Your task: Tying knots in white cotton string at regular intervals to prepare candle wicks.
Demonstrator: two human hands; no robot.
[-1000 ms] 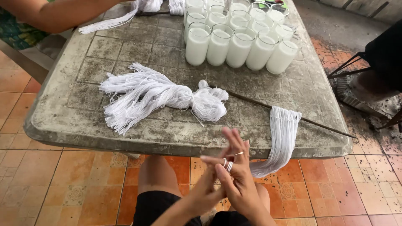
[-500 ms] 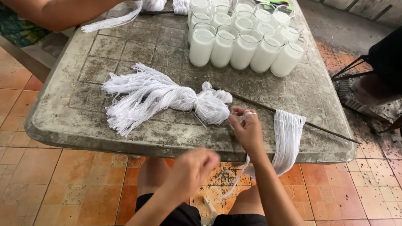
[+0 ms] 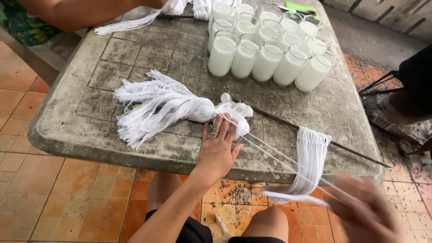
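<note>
A thick bundle of white string, knotted at its right end, lies on the stone table. My left hand rests flat and open on the table's near edge, its fingertips against the bundle's knot. A few taut strands run from the knot down to my right hand, which is blurred below the table's right corner and closed on them. A hank of white strings hangs over a thin dark rod between my hands.
Several glasses filled with white wax stand in rows at the table's far side, scissors with a green pad behind them. Another person's arm holds more white string at the far left. A dark-clothed person is at the right.
My hands were together below the table edge. Now my left hand lies flat against the bundle's knot, and my right hand has swung down to the right, drawing strands out taut.
</note>
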